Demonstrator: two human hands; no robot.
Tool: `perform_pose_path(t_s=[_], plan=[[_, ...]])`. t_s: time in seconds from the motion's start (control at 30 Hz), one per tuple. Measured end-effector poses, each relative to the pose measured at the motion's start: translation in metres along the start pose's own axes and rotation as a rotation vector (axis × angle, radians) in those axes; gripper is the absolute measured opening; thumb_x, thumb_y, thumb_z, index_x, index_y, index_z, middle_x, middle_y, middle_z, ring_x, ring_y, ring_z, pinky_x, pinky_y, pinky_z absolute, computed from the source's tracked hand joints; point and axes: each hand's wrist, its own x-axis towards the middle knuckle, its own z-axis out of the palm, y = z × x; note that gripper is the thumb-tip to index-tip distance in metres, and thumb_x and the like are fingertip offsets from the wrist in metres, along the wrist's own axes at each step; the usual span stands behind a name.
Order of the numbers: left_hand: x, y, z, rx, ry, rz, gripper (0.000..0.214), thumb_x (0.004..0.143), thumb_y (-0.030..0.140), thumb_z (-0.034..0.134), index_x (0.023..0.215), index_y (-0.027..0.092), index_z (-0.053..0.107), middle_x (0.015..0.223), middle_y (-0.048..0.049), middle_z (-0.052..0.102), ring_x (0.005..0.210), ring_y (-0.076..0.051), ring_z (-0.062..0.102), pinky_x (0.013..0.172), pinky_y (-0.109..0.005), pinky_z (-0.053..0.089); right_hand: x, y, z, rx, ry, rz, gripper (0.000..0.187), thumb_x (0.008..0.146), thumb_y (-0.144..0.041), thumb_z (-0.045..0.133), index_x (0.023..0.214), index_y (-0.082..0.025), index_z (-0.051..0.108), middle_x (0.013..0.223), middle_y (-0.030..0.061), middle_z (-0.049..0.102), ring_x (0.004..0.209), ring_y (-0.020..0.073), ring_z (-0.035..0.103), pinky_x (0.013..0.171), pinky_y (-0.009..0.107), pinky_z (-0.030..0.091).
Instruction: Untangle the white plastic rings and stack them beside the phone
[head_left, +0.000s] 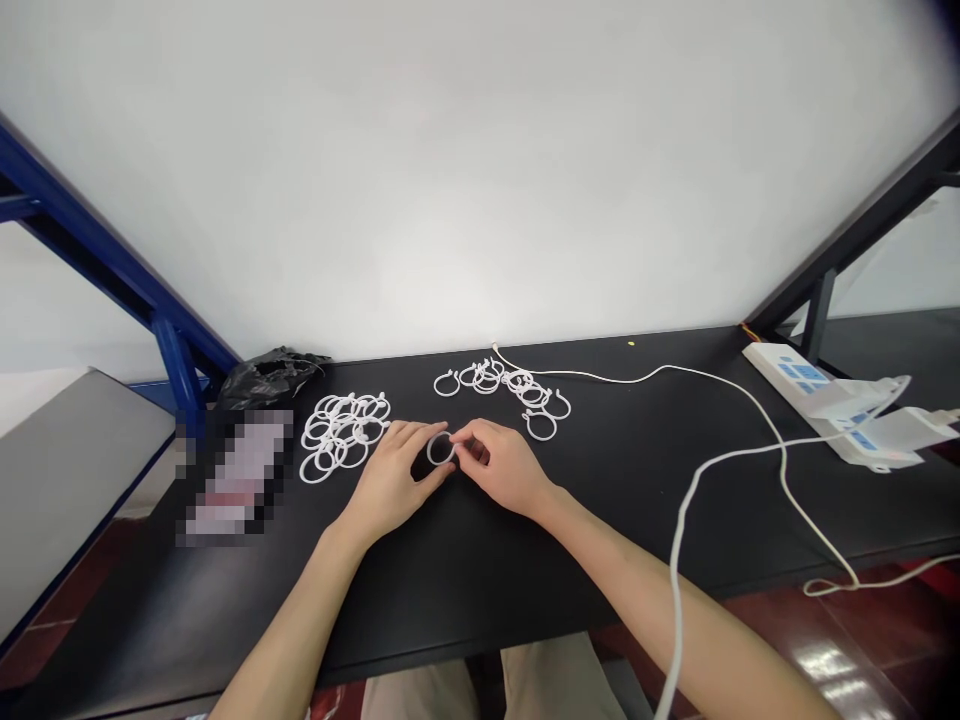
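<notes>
Between my two hands, just above the black table, is a white plastic ring that looks like a shower-curtain ring. My left hand curves around its left side, fingers and thumb at its rim. With thumb and fingertips, my right hand pinches its right side; the ring's joint there is covered. To the left lies a heap of similar rings, overlapping each other. Behind my right hand, a looser group of rings lies on the table, several of them with a gap and small knobs at the ends.
A crumpled black plastic bag and a blurred-out item lie at the left. On the right stands a white power strip with plugs in it. A white cable hangs across my right forearm. Blue framing borders the left side.
</notes>
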Motion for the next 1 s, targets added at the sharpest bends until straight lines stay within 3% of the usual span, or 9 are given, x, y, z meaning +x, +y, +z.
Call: perform_pose_path(t_s=[0.5, 0.67, 0.77, 0.9, 1.0], plan=[[-0.001, -0.001, 0.000, -0.003, -0.020, 0.021, 0.035, 0.092, 0.036, 0.061, 0.124, 0.023, 0.062, 0.114, -0.0076, 0.066, 0.111, -0.026, 0.054, 0.094, -0.045, 0.050, 0.002, 0.002, -0.001, 0.017, -0.027, 0.007, 0.009, 0.089, -0.019, 0.058, 0.089, -0.022, 0.066, 0.089, -0.0016, 0.069, 0.068, 0.0113, 0.059, 0.067, 0.025, 0.048], [0.000, -0.004, 0.002, 0.027, 0.008, 0.020, 0.033, 0.092, 0.037, 0.060, 0.123, 0.023, 0.061, 0.114, -0.0072, 0.066, 0.111, -0.026, 0.054, 0.093, -0.044, 0.050, 0.001, 0.004, 0.002, -0.005, -0.048, 0.031, 0.016, 0.093, -0.023, 0.056, 0.106, -0.024, 0.066, 0.099, -0.0012, 0.071, 0.071, 0.0108, 0.062, 0.071, 0.025, 0.050], [0.002, -0.007, 0.001, 0.115, 0.092, 0.002, 0.033, 0.093, 0.036, 0.058, 0.122, 0.022, 0.061, 0.115, -0.0075, 0.066, 0.110, -0.026, 0.054, 0.096, -0.043, 0.047, 0.002, 0.003, 0.000, -0.118, -0.032, 0.044, 0.024, 0.094, -0.025, 0.056, 0.117, -0.024, 0.063, 0.108, 0.0000, 0.070, 0.073, 0.0112, 0.064, 0.074, 0.027, 0.052], [0.002, -0.014, -0.006, 0.411, 0.326, -0.212, 0.034, 0.093, 0.034, 0.055, 0.123, 0.020, 0.061, 0.119, -0.0110, 0.065, 0.113, -0.031, 0.052, 0.100, -0.049, 0.040, 0.006, 0.005, -0.013, -0.500, 0.099, 0.172, 0.026, 0.096, -0.028, 0.052, 0.118, -0.021, 0.064, 0.112, 0.0071, 0.065, 0.096, 0.0217, 0.066, 0.075, 0.033, 0.053], [0.000, -0.018, -0.012, 0.582, 0.388, -0.433, 0.039, 0.093, 0.032, 0.051, 0.127, 0.016, 0.059, 0.126, -0.0158, 0.060, 0.117, -0.038, 0.048, 0.097, -0.054, 0.037, 0.009, 0.011, -0.025, -0.707, 0.140, 0.322, 0.026, 0.094, -0.030, 0.057, 0.114, -0.017, 0.066, 0.113, 0.0130, 0.062, 0.105, 0.0297, 0.061, 0.079, 0.039, 0.053]])
